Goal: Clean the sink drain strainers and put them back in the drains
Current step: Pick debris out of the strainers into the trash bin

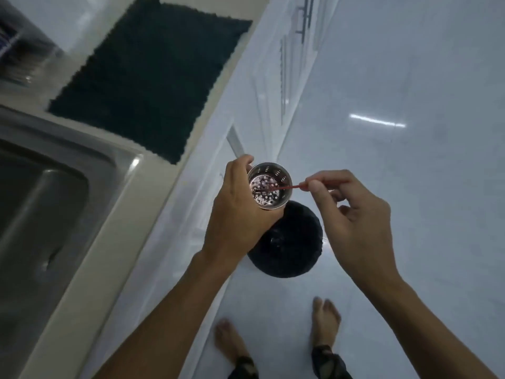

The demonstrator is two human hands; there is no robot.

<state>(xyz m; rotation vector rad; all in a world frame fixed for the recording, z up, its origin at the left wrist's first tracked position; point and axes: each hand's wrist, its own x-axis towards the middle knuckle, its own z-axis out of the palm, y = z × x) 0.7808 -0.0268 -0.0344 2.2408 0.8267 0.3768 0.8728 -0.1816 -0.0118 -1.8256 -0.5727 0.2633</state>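
Observation:
My left hand (237, 214) grips a round steel sink strainer (269, 187), a perforated basket held open side up over the floor. Its holed bottom shows dark bits of dirt. My right hand (352, 212) pinches a thin red stick (289, 187) between thumb and forefinger. The stick's tip reaches inside the strainer and touches the perforated bottom. Both hands are held in front of the counter, above a black bin.
A black-lined waste bin (289, 247) stands on the glossy white floor (410, 132) right under the strainer. The steel sink (41, 187) lies at the left in a cream counter (114, 214), with a dark green cloth (147, 77) beside it. My bare feet (325, 321) stand below.

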